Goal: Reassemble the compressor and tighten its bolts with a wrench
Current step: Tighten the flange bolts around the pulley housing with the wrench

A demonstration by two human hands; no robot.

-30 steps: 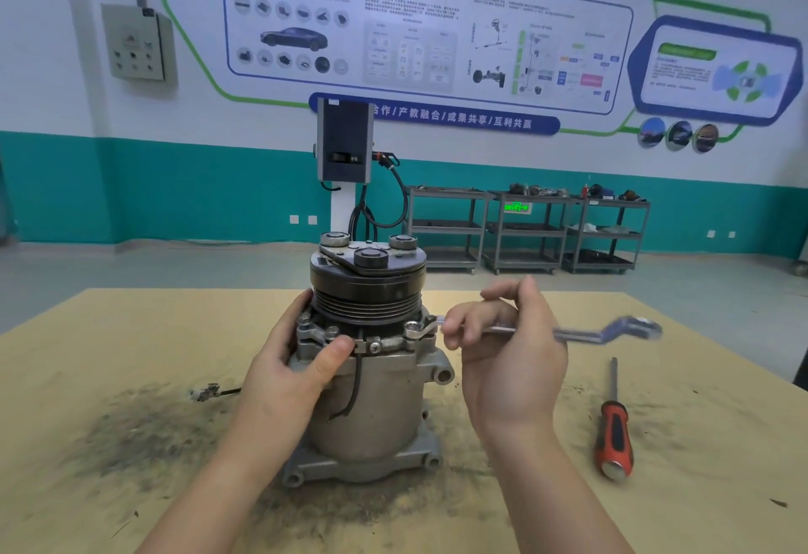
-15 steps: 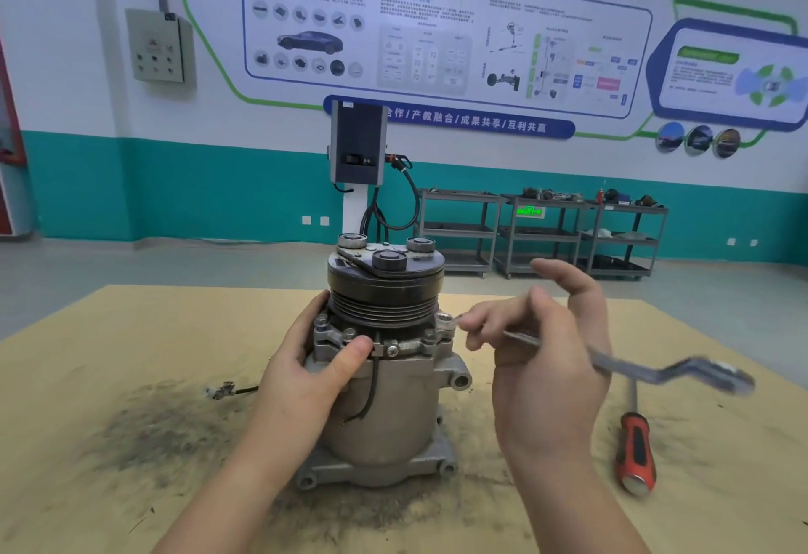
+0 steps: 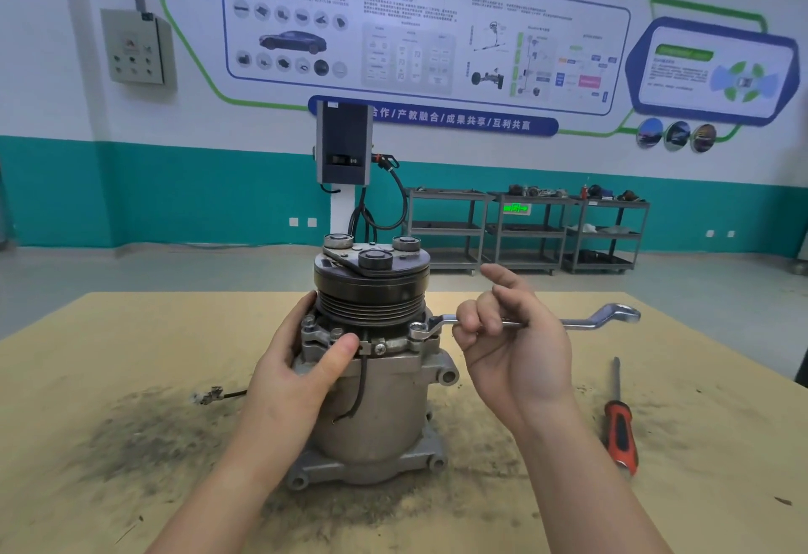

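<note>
The compressor (image 3: 371, 383) stands upright at the middle of the tan counter (image 3: 131, 335), its black grooved pulley (image 3: 370, 295) on top and its grey cast body resting on a flanged base. The left hand (image 3: 301, 372) wraps the body from nine o'clock, fingers curled behind the housing and the thumb pressed across the front just under the pulley, beside a clamp screw (image 3: 379, 349). A black wire (image 3: 359, 391) hangs down the front of the body from that clamp. At three o'clock of the pulley the ring end of an offset ring wrench (image 3: 581, 322) sits over a bolt (image 3: 416, 328) on the upper flange, and the shank runs level out toward three o'clock. The right hand (image 3: 516, 348) holds the shank close to the compressor, palm turned toward the camera, with the middle fingers curled around the steel and the index finger raised loose above it. A screwdriver (image 3: 620, 426) with a red and black handle lies on the counter at four o'clock, well apart from the compressor. A small metal connector on a thin lead (image 3: 214, 395) lies at nine o'clock, near the left wrist. Dark gritty dust (image 3: 144, 444) smears the counter around the base.
</note>
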